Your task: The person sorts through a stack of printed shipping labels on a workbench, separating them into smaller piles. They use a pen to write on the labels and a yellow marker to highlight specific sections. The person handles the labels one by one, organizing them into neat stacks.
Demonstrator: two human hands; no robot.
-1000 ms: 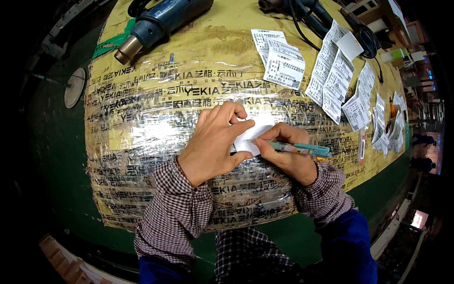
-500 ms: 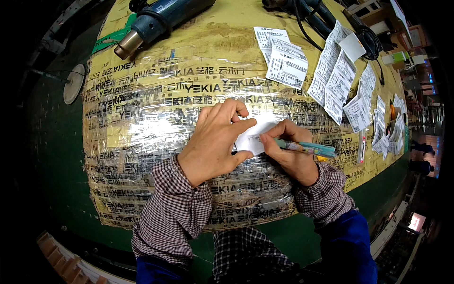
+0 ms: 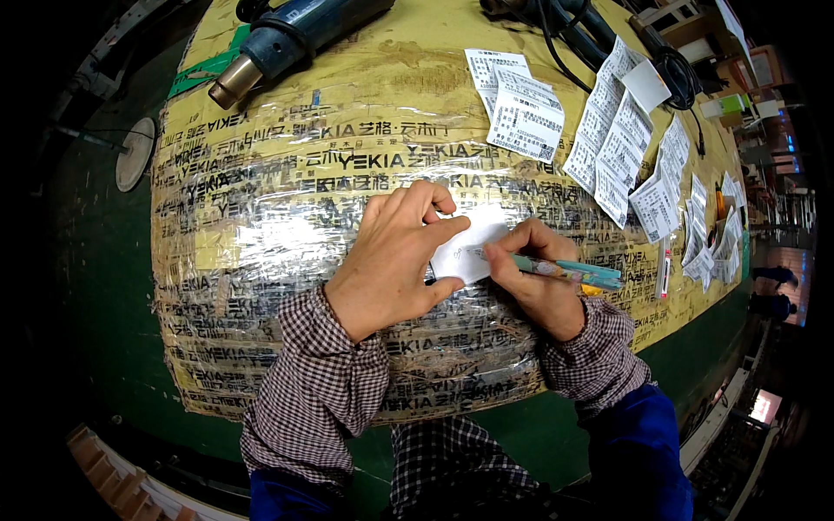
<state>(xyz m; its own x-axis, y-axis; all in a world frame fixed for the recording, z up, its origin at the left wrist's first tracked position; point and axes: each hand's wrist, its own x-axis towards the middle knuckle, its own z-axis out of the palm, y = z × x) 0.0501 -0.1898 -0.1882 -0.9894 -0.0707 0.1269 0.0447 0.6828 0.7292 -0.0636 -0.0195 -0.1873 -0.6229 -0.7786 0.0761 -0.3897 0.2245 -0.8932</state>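
Note:
A small white paper slip [image 3: 469, 258] with a few pen marks lies on the tape-covered tabletop [image 3: 261, 286]. My left hand [image 3: 395, 252] has its fingers curled at the slip's left side, and its thumb and forefinger press the edge down. In my right hand [image 3: 540, 282] a light-blue patterned pen [image 3: 573, 270] is pinched, its tip on or just above the paper. The back end of the pen points right.
Printed white labels [image 3: 526, 117] and long label strips [image 3: 612, 148] lie at the far right. A blue heat gun [image 3: 304, 39] rests at the back left, and a dark corded tool [image 3: 578, 30] at the back. A red-and-white stick [image 3: 665, 273] lies right of the pen.
My right hand has shifted slightly right with the pen, uncovering more of the slip. The left hand stays in place.

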